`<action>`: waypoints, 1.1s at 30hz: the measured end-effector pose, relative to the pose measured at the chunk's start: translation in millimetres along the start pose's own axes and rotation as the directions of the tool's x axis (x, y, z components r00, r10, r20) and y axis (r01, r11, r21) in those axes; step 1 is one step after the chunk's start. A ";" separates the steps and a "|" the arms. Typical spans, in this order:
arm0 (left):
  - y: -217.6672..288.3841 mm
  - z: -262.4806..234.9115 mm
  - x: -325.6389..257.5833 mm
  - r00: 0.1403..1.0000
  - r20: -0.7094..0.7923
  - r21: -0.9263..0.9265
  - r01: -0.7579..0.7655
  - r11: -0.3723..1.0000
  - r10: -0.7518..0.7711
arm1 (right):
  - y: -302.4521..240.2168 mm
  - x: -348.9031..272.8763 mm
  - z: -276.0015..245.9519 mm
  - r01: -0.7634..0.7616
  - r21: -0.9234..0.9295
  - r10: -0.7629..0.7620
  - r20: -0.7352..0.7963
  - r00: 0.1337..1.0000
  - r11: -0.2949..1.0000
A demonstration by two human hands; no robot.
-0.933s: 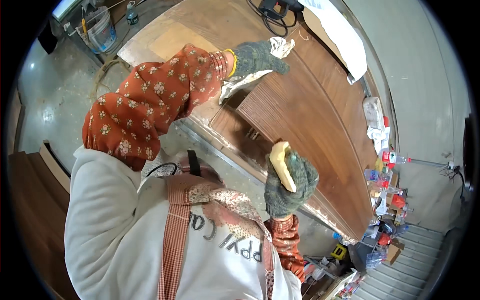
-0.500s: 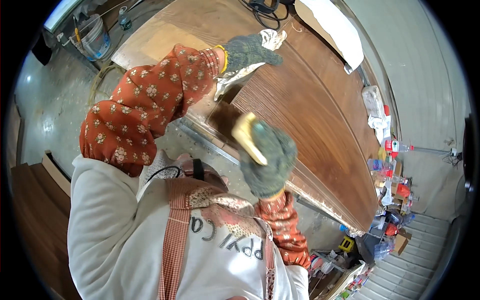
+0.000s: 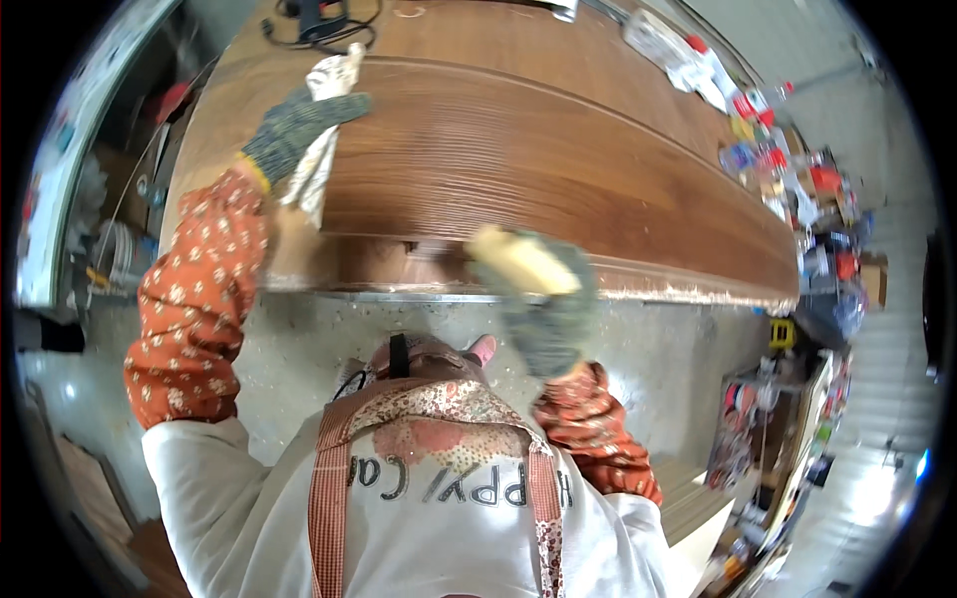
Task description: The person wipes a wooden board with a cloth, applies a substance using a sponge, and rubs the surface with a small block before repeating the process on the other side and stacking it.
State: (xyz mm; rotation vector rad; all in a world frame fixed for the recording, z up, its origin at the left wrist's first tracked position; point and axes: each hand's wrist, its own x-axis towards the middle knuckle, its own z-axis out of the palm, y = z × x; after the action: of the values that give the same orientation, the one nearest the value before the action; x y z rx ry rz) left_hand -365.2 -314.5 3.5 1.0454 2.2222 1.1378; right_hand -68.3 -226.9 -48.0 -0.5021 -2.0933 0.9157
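Observation:
My left hand [image 3: 299,125], in a dark knit glove, presses a white rag [image 3: 321,149] flat on the brown wooden panel [image 3: 558,149] near its left end. My right hand [image 3: 548,309], gloved the same way, grips a pale yellow sponge-like block [image 3: 518,261] at the panel's near edge, blurred by motion. Both sleeves are orange with a small white flower print. My apron and white top fill the lower middle of the view.
A black power tool with a coiled cord [image 3: 319,20] lies at the panel's far left. Cans, bottles and clutter [image 3: 797,169] crowd the right side. A dusty concrete floor [image 3: 648,369] runs below the panel's near edge.
The view has swung, so the panel now lies level across the frame. My right hand with the block has come down to the panel's near edge. The left hand stays on the rag.

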 end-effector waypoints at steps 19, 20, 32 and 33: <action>179.6 263.4 133.6 0.637 0.406 0.387 -0.770 0.508 0.656 | 101.6 -17.6 -197.8 -0.235 -0.270 0.122 -0.377 0.918 0.934; 190.0 280.4 136.4 0.644 0.444 0.397 -0.765 0.508 0.623 | 123.9 -20.4 -224.8 -0.264 -0.102 0.177 -0.511 0.841 0.959; 289.1 438.3 122.2 0.622 0.398 0.332 -0.783 0.526 0.674 | 133.3 -39.3 -252.2 -0.056 -0.248 -0.059 -0.436 0.898 0.967; 293.9 444.0 124.9 0.619 0.400 0.337 -0.785 0.520 0.676 | 140.8 -35.0 -248.0 -0.059 -0.157 -0.007 -0.389 0.921 0.986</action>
State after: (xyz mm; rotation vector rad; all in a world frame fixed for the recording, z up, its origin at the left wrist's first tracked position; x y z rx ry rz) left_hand -26.2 114.4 -12.9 2.3871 1.9149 0.6419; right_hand 154.4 -45.9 -63.0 -0.7365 -1.8063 0.5980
